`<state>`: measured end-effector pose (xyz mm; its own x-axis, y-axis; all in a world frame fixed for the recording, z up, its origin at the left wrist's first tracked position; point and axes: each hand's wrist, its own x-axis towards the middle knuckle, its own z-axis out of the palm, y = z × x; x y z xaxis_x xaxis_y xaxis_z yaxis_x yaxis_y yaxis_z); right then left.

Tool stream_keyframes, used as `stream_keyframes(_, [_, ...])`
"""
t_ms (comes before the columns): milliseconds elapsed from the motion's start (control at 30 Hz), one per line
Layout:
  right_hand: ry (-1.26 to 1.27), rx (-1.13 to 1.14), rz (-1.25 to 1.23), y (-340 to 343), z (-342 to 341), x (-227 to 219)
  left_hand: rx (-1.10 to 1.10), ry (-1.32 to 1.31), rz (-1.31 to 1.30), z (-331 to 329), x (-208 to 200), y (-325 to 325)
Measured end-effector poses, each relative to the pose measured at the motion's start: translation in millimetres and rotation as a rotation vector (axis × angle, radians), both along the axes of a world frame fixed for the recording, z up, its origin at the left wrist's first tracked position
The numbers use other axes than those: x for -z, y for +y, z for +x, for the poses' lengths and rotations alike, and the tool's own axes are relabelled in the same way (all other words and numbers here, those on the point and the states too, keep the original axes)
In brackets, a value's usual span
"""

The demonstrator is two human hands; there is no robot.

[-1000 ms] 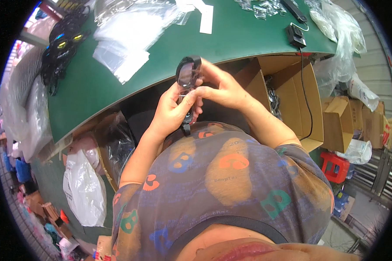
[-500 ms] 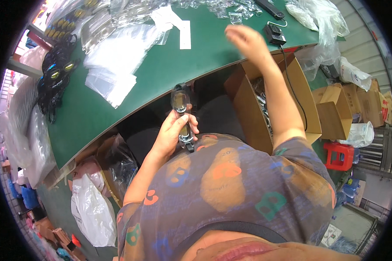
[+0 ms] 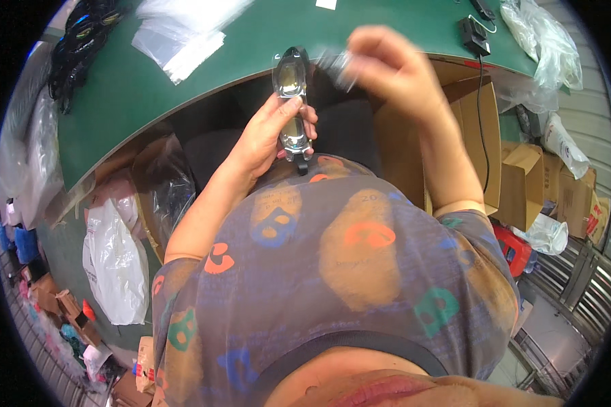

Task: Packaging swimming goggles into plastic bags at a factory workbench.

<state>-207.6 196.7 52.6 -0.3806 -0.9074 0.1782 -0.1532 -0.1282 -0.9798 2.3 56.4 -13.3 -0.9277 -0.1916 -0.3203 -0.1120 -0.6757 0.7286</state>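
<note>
My left hand (image 3: 270,132) is closed around a pair of swimming goggles (image 3: 291,80) at its middle, thumb on top. The goggles stand lengthwise above the table's near edge, one lens away from me and the other toward my shirt. They have yellowish shiny lenses, clear rims and black strap ends. To their right, my right hand (image 3: 390,64) pinches a small clear plastic piece (image 3: 341,70), smeared by motion. It is close beside the far lens; whether it touches the goggles I cannot tell.
Clear plastic bags (image 3: 183,41) lie on the green table (image 3: 251,51), with black-strapped goggles (image 3: 81,41) at far left. A small black device (image 3: 474,35) with a cable stands at far right. An open carton (image 3: 478,129) sits below the right table edge; a white bag (image 3: 115,261) lies lower left.
My right hand has come back from the small clear pieces on the table toward the goggles, now with a clear plastic piece. The view has shifted, and the goggles appear farther from me.
</note>
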Motion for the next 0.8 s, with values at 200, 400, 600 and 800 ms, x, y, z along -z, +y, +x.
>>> stream_keyframes(200, [0.943,0.169,0.092,4,77,24,0.049,0.093,0.111,-6,0,7])
stream_keyframes(400, [0.640,-0.027,0.051,-1,25,0,0.076,0.073,0.068,7,-2,11])
stream_keyframes(600, [1.304,0.438,0.150,-55,-63,42,0.101,0.053,0.085,6,-7,17])
stream_keyframes(800, [1.423,0.319,0.156,-32,-16,54,0.019,0.073,0.073,18,-7,7])
